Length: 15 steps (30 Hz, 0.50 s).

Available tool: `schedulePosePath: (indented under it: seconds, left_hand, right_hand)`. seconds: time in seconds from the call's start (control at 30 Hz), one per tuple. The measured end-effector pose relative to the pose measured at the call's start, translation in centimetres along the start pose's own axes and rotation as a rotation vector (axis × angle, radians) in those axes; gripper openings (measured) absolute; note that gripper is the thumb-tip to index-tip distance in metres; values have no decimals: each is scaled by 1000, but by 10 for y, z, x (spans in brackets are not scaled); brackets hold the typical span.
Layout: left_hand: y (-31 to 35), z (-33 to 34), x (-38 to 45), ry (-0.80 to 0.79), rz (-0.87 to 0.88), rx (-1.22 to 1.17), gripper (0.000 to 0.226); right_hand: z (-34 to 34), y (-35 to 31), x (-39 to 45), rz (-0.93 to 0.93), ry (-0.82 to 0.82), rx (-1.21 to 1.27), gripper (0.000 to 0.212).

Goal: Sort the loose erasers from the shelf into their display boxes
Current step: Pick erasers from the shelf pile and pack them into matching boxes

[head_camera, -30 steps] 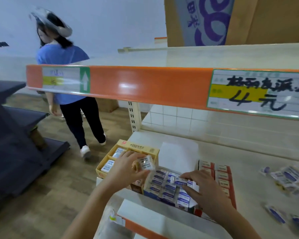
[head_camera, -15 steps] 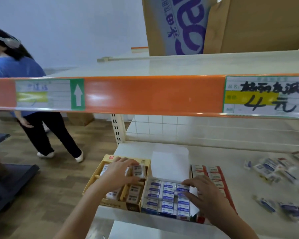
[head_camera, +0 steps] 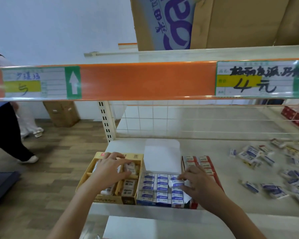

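Sorting looks roughly halfway. Near the shelf's front edge, the blue display box is almost full of blue-and-white erasers, and the yellow display box at the front-left corner is partly filled. The right hand pinches one blue-and-white eraser just above the blue box; the left hand rests curled over beige erasers in the yellow box. Many loose erasers lie toward the right edge, unsorted.

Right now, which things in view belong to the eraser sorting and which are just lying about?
In the job:
right hand pinching a blue eraser
blue display box
left hand in the yellow display box
loose erasers

Lying about:
large cardboard box
price tags
red packs
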State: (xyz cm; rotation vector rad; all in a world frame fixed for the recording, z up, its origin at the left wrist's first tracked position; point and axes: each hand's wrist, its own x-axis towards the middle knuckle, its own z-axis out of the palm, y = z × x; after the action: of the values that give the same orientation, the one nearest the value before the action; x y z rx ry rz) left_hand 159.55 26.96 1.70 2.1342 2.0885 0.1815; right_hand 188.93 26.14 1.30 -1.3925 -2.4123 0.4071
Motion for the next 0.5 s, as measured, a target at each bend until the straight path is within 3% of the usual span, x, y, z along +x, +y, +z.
schedulePosePath:
  seconds: [0.17,0.5]
  left_hand:
    - [-6,2,-2,94,-12,-35,42]
    - [-3,6,4,112,43,7,30]
  right_hand:
    - [1,-4,1,-32,17,-55,30]
    - [6,-4,4,-24,-29,-134,30]
